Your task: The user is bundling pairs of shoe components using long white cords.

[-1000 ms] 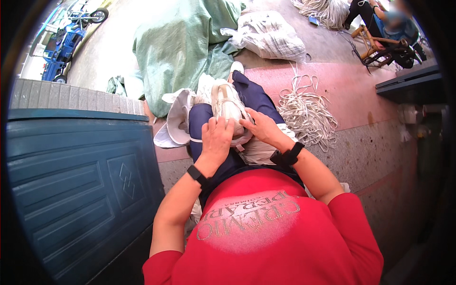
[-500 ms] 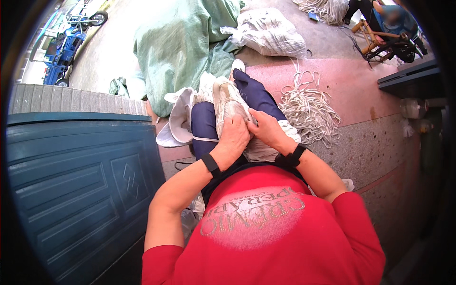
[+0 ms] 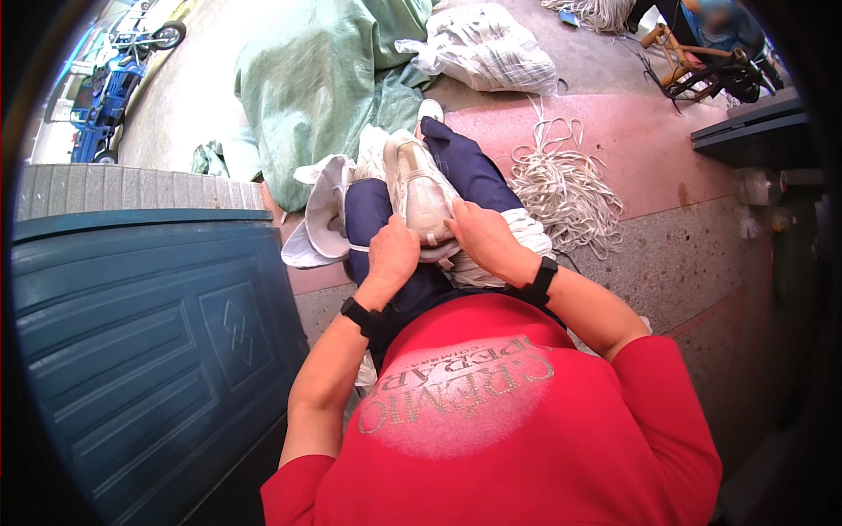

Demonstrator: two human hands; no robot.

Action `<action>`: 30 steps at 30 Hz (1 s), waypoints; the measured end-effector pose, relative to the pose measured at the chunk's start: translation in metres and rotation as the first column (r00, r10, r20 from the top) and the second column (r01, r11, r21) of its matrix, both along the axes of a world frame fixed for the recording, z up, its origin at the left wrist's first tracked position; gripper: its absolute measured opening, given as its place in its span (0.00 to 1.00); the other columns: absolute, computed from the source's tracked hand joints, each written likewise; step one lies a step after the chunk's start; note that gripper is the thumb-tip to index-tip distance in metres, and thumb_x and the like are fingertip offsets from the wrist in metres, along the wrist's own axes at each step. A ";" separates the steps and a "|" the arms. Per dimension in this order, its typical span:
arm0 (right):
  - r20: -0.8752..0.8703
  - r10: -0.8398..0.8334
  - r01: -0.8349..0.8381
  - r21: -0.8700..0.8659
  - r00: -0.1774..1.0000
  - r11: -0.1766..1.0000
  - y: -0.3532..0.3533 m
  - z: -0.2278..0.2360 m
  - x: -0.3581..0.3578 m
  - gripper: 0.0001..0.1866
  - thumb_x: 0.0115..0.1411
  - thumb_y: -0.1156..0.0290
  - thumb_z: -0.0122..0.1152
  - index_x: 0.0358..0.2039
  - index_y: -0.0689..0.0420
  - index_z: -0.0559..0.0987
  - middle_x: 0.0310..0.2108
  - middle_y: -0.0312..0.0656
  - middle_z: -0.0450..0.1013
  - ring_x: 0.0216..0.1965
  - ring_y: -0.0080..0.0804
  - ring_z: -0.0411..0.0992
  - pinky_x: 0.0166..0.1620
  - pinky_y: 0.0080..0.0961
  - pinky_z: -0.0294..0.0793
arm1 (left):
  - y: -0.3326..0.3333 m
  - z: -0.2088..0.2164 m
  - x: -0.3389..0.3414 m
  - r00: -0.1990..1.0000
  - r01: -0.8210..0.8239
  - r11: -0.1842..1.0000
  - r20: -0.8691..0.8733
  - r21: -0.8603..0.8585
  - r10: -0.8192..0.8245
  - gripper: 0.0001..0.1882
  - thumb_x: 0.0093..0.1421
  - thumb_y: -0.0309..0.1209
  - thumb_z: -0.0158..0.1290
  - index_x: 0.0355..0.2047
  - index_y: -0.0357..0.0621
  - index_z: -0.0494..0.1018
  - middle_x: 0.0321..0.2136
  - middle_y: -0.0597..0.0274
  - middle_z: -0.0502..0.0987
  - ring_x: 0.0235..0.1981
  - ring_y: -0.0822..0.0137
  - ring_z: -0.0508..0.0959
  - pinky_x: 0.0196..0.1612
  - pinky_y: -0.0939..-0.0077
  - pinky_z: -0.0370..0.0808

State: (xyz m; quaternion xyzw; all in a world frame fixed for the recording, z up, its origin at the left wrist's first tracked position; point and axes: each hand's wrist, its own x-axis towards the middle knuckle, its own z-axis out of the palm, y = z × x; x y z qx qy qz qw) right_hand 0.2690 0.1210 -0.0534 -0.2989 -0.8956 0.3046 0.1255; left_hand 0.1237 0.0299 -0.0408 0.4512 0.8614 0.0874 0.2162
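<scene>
A beige and off-white shoe (image 3: 423, 188) with a mesh surface rests across my lap. My left hand (image 3: 394, 256) is closed with its fingertips on the shoe's left edge, near the end closest to me. On the opposite edge, my right hand (image 3: 488, 238) pinches the shoe between thumb and fingers. A bundle of white laces (image 3: 530, 235) lies on my right thigh, beside that hand. By my left knee are more pale shoe-like pieces (image 3: 323, 219), partly overlapping each other. What lies under the shoe is mostly hidden.
A tangled pile of white laces (image 3: 570, 188) lies on the pink floor. Beyond my feet are a green cloth-covered heap (image 3: 303, 96) and a filled whitish bag (image 3: 495, 51). A blue panelled door (image 3: 132, 342) stands left; at far right, a person (image 3: 724, 31) sits near a wooden chair (image 3: 680, 61).
My hands were together over the middle of the shoe. Now they are apart at its two sides, the left one lower and further left, and the near end shows between them.
</scene>
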 end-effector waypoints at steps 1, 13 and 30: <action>0.003 0.000 0.000 0.000 1.000 1.000 -0.002 -0.001 0.000 0.12 0.55 0.66 0.49 0.30 0.64 0.67 0.25 0.52 0.69 0.25 0.46 0.71 0.27 0.36 0.71 | -0.001 -0.003 0.004 1.000 -0.009 1.000 -0.012 0.011 0.010 0.12 0.53 0.33 0.42 0.29 0.33 0.65 0.23 0.39 0.73 0.28 0.43 0.74 0.34 0.54 0.71; 0.160 -0.039 0.049 -0.059 0.986 0.997 -0.006 -0.030 -0.030 0.09 0.55 0.70 0.47 0.31 0.64 0.66 0.25 0.55 0.70 0.27 0.52 0.70 0.30 0.43 0.69 | -0.006 -0.037 -0.011 0.969 -0.245 0.947 0.051 0.209 0.240 0.13 0.54 0.33 0.40 0.33 0.35 0.67 0.25 0.38 0.73 0.30 0.41 0.73 0.36 0.52 0.68; 0.183 0.063 -0.050 -0.079 0.981 0.996 -0.011 -0.007 -0.026 0.09 0.50 0.74 0.50 0.29 0.66 0.67 0.24 0.53 0.70 0.28 0.47 0.71 0.32 0.36 0.72 | -0.029 -0.023 -0.007 0.988 -0.062 0.959 0.155 0.276 0.019 0.17 0.57 0.36 0.43 0.42 0.37 0.64 0.24 0.39 0.73 0.27 0.43 0.74 0.30 0.53 0.70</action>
